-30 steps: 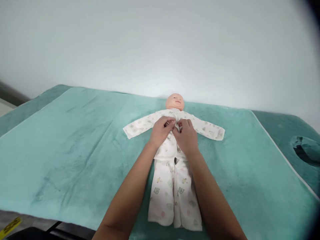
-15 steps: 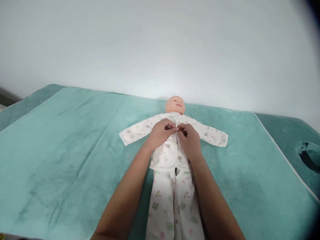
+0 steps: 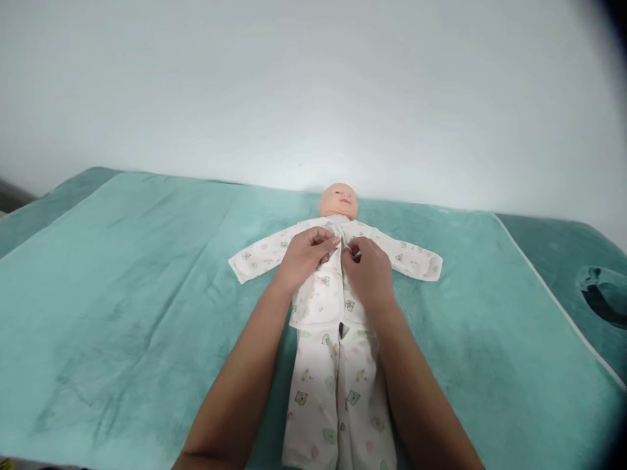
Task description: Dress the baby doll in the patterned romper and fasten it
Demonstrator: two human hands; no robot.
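A baby doll (image 3: 339,201) lies on its back, its head toward the wall and its sleeves spread sideways. It wears a white printed baby jacket (image 3: 318,300) and matching white trousers (image 3: 313,391). At the upper chest, my left hand (image 3: 307,253) pinches the jacket's front edge between thumb and fingers. Just to its right, my right hand (image 3: 366,266) is closed on the opposite front edge, fingers curled. A small gap shows between the two edges near the fingertips. Any fastener there is too small to make out.
A light green plush cover (image 3: 147,313) lies beneath the doll, over a darker green surface (image 3: 548,254). A pale wall (image 3: 294,91) rises directly behind. At the right edge sits a dark curved object with something clear around it (image 3: 605,297).
My hands, which were touching at the fingertips, have drawn slightly apart, the left one moving left. The jacket front now gapes a little between them. The view has shifted slightly.
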